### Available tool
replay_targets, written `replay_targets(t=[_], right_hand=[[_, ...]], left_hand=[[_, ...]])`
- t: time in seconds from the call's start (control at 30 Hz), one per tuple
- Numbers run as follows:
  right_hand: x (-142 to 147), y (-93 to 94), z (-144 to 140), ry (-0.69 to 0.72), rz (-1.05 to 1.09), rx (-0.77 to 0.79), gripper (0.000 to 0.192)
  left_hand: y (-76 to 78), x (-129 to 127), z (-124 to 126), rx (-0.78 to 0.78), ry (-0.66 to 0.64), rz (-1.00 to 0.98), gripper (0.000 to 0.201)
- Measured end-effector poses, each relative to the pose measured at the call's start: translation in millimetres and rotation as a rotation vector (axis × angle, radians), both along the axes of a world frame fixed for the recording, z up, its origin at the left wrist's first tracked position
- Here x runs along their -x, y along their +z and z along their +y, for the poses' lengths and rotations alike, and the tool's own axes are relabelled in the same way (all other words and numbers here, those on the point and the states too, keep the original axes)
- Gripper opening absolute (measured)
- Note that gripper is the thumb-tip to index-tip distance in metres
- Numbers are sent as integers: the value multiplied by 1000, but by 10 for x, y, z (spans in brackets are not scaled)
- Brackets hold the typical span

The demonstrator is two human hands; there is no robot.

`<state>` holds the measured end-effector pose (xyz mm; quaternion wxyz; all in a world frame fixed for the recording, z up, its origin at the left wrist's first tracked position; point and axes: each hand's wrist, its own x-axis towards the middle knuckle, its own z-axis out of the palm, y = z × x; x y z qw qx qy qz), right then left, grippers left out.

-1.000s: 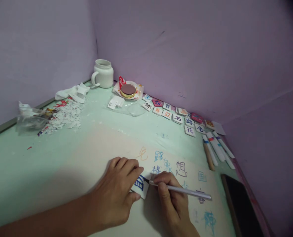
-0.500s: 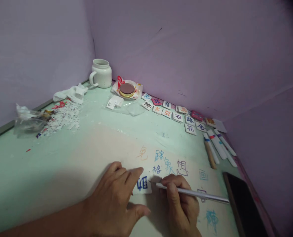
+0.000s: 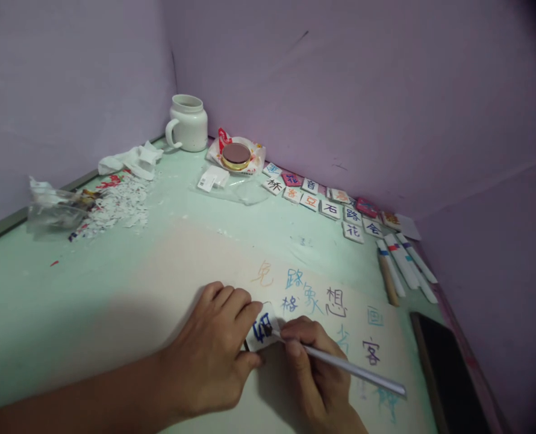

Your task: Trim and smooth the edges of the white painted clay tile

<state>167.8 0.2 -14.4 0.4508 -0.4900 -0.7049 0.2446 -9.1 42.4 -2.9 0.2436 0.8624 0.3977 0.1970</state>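
My left hand (image 3: 216, 343) pinches a small white tile (image 3: 261, 330) between thumb and fingers at its left side. A blue written character covers the tile's face, now turned at a slant. My right hand (image 3: 315, 367) grips a slim silver craft knife (image 3: 358, 367) like a pen. The knife's tip meets the tile near the right part of the character, where a dark spot shows. Beneath both hands lies a pale sheet of paper (image 3: 182, 259) bearing characters in several colours.
At the back stand a white mug (image 3: 191, 123) and a round compact (image 3: 236, 155) on a wrapper. Several character tiles (image 3: 330, 209) line the wall. Markers (image 3: 401, 262) and a dark phone (image 3: 448, 367) lie right. White shavings (image 3: 118, 208) and a plastic bag (image 3: 55, 211) are left.
My left thumb and fingers have closed on the tile, which has rotated anticlockwise. The knife tip has moved left onto the tile's character, and its handle end has dropped lower.
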Motion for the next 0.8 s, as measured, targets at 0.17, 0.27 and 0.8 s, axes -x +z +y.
replay_targets(t=[0.17, 0.27, 0.8], right_hand=[[31, 48, 20, 29, -115, -27, 15], [48, 94, 30, 33, -175, -100, 15], [73, 90, -66, -58, -167, -27, 12]], left_hand=[[16, 1, 14, 18, 7, -8, 34], [25, 4, 15, 30, 0, 1, 34], [-2, -2, 15, 29, 10, -5, 30]])
